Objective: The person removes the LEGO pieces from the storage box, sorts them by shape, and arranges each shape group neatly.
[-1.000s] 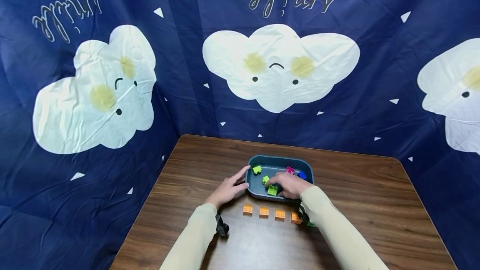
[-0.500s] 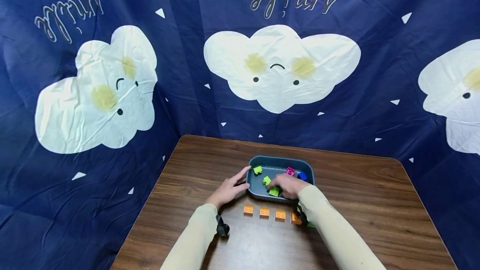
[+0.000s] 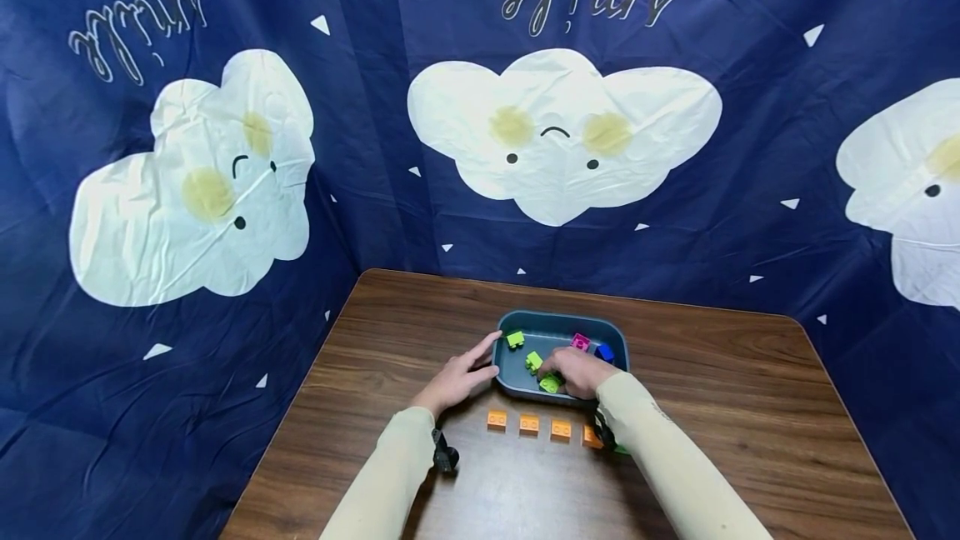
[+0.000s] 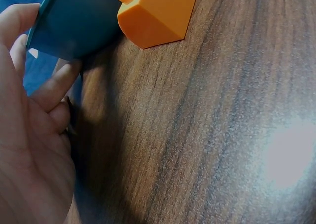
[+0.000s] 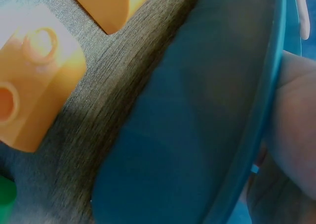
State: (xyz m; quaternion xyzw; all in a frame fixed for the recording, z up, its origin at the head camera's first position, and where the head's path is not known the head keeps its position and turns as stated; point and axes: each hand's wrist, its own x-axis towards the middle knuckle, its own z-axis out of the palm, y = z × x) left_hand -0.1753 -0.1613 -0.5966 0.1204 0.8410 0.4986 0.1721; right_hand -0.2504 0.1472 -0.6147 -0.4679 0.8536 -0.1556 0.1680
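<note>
A blue-grey tray (image 3: 517, 386) holds several toy building blocks. My left hand (image 3: 448, 384) rests at its left end, fingers spread and fingertips touching the rim and outer wall. In the left wrist view those fingers (image 4: 52, 88) lie against the tray wall (image 4: 74, 28). My right hand (image 3: 576, 371) reaches inside, index finger and thumb around a tilted lime-green building block (image 3: 550, 383). The right wrist view hides the fingertips behind the tray wall (image 5: 163, 135). Beside that block lies another lime-green block (image 3: 533, 362); a third lime-green block (image 3: 514, 340) sits farther left.
A pink block (image 3: 581, 342) and a blue block (image 3: 604, 352) lie at the tray's right. Before the tray runs a row of orange blocks (image 3: 528, 424), partly covered by my right wrist. A green piece (image 3: 622, 449) shows beside the right sleeve. A patterned curtain (image 3: 375, 148) surrounds the wooden table (image 3: 705, 357).
The lime-green block at my right fingers has shifted slightly toward me and to the right, and now tilts. My right hand has drawn back slightly; the left hand keeps its place on the tray.
</note>
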